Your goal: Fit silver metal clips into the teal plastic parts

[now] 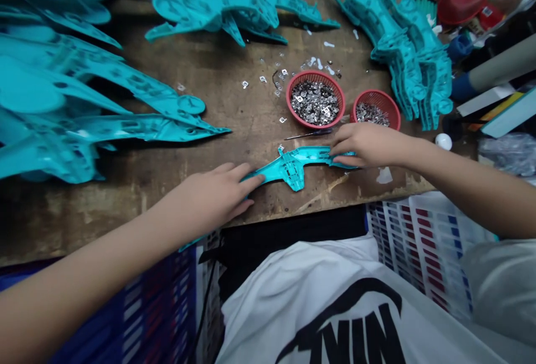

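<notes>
A long turquoise plastic part (293,168) with a ribbed middle section lies along the near edge of the workbench. My left hand (218,194) lies over its left stretch, fingers across it and thumb on the near side; the hand hides much of that end. At the other end, my right hand (362,143) has its bent fingers on the part. Whether a small piece sits under those fingertips is hidden. A small metal clip (281,148) shows at the part's upper edge. Just beyond the part lies a thin dark tool (307,134), perhaps a screwdriver.
A red basket (288,104) of metal clips and a smaller red basket (396,110) of small metal pieces stand beyond my hands. Turquoise panels (159,127) pile up left, with stacked turquoise parts (402,57) at right. Loose clips (245,84) dot the wooden bench (176,166). Plastic crates (422,247) stand below.
</notes>
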`<state>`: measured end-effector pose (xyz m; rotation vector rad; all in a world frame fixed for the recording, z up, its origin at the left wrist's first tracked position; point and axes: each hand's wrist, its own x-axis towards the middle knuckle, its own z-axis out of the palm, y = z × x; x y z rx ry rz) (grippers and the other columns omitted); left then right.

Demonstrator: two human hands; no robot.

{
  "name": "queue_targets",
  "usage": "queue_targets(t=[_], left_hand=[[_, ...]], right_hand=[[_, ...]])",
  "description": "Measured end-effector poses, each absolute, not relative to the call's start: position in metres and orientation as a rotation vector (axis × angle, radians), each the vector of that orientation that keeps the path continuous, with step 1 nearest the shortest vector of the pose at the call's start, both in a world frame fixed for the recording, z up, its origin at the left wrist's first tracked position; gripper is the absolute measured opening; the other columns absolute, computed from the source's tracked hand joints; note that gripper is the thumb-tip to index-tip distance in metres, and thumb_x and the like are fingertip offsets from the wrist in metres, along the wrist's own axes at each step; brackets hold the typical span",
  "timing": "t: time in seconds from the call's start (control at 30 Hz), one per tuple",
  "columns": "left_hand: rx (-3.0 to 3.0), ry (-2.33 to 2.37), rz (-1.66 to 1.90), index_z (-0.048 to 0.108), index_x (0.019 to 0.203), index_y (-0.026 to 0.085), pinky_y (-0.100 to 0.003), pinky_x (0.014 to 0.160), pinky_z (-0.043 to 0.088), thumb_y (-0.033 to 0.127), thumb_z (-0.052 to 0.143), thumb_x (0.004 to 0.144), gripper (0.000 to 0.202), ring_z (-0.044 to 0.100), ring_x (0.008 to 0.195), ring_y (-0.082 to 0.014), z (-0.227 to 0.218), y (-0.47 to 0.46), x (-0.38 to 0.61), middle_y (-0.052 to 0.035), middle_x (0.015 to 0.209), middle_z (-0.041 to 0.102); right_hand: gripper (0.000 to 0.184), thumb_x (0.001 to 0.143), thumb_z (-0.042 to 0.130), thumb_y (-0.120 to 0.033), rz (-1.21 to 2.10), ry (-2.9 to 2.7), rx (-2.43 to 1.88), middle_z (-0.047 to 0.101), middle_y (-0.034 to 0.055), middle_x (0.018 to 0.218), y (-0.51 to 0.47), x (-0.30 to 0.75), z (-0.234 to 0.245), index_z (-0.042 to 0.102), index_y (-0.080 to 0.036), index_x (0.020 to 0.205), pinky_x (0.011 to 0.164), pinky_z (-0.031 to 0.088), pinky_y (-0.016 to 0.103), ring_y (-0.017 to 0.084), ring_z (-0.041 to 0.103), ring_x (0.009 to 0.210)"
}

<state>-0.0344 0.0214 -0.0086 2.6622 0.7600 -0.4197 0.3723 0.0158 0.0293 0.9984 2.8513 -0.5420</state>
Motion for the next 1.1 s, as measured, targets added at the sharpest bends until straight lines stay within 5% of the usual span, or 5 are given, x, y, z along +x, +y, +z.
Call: queue_targets(t=[0.23, 0.37, 0.53, 0.73, 1.1], left_hand=[[2.690, 0.719, -0.679, 0.068, 0.170, 0.029, -0.048, 0.103, 0.073, 0.031, 0.060, 0.117, 0.054, 0.079, 0.137, -0.0394, 0.006, 0.027, -0.022, -0.0185, 0.158, 0.074], [2.655, 0.740, -0.629, 0.074, 0.164, 0.029, -0.045, 0.097, 0.072, 0.030, 0.066, 0.114, 0.051, 0.079, 0.136, -0.0393, 0.005, 0.030, -0.024, -0.0177, 0.157, 0.074], [2.735, 0.752, -0.531, 0.079, 0.158, 0.029, -0.048, 0.087, 0.070, 0.025, 0.067, 0.110, 0.050, 0.081, 0.131, -0.0411, 0.003, 0.027, -0.030, -0.0182, 0.153, 0.078], [2.805, 0.799, -0.440, 0.087, 0.136, 0.031, -0.050, 0.084, 0.067, 0.024, 0.066, 0.109, 0.035, 0.083, 0.123, -0.0402, 0.006, 0.027, -0.030, -0.0170, 0.132, 0.084], [2.781, 1.112, -0.420, 0.089, 0.125, 0.031, -0.052, 0.090, 0.067, 0.007, 0.048, 0.108, 0.050, 0.078, 0.135, -0.0411, 0.017, 0.039, -0.047, -0.0169, 0.140, 0.084]], right_hand=[[0.040, 0.121, 0.057, -0.035, -0.405, 2.900, 1.504, 0.087, 0.0165, 0.132, 0.038, 0.382, 0.020, 0.092, -0.023, 0.135, 0.105, 0.061, 0.051, 0.035, 0.078, 0.121], [0.040, 0.114, 0.060, -0.031, -0.244, 2.733, 1.632, 0.086, 0.0175, 0.133, 0.076, 0.387, 0.005, 0.093, -0.023, 0.135, 0.111, 0.054, 0.061, 0.042, 0.071, 0.127], [0.032, 0.113, 0.064, -0.033, -0.209, 2.656, 1.586, 0.086, 0.0164, 0.124, 0.091, 0.384, 0.001, 0.094, -0.025, 0.121, 0.103, 0.052, 0.057, 0.041, 0.068, 0.122], [0.040, 0.118, 0.059, -0.034, -0.267, 2.744, 1.691, 0.083, 0.0166, 0.143, 0.095, 0.353, -0.005, 0.088, -0.026, 0.145, 0.110, 0.051, 0.057, 0.042, 0.066, 0.134], [0.026, 0.113, 0.063, -0.028, -0.183, 2.667, 1.776, 0.083, 0.0174, 0.115, 0.127, 0.322, -0.027, 0.087, -0.019, 0.110, 0.101, 0.060, 0.051, 0.035, 0.074, 0.110]])
